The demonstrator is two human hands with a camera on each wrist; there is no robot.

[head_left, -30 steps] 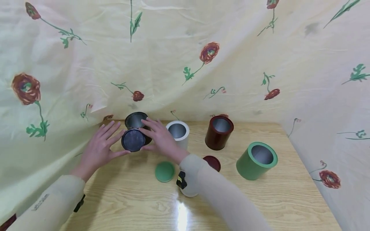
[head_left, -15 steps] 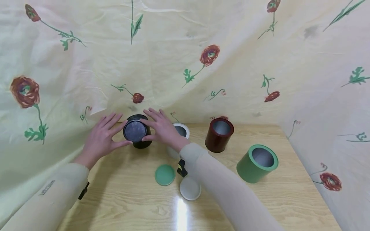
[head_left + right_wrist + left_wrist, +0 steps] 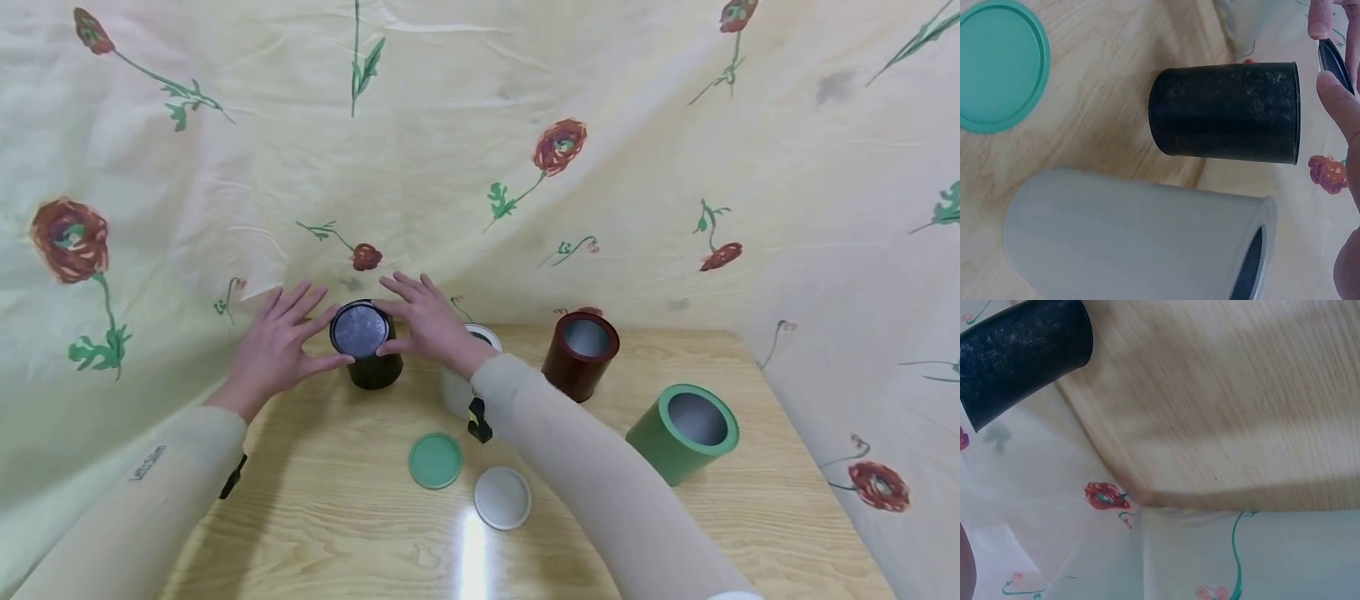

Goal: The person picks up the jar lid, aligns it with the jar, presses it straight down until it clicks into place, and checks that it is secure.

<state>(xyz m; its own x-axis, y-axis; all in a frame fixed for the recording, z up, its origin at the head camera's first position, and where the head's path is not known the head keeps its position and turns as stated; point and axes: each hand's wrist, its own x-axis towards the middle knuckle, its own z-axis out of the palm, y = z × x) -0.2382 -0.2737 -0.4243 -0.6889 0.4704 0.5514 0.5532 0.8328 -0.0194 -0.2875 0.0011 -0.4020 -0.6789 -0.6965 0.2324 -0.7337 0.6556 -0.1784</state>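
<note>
Head view: I see both hands, left hand (image 3: 281,346) and right hand (image 3: 427,321), pinching the black lid (image 3: 360,328) directly above the upright black can (image 3: 375,371), fingers straight.

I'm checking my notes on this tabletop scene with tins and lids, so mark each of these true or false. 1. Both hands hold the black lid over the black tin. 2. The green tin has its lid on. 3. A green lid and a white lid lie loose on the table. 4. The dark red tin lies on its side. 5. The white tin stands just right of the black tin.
1. True: the left hand and right hand hold the black lid by its edge above the black tin.
2. False: the green tin is open.
3. True: the green lid and white lid lie flat on the table.
4. False: the dark red tin stands upright, open.
5. True: the white tin stands there, partly behind the right forearm.
</note>
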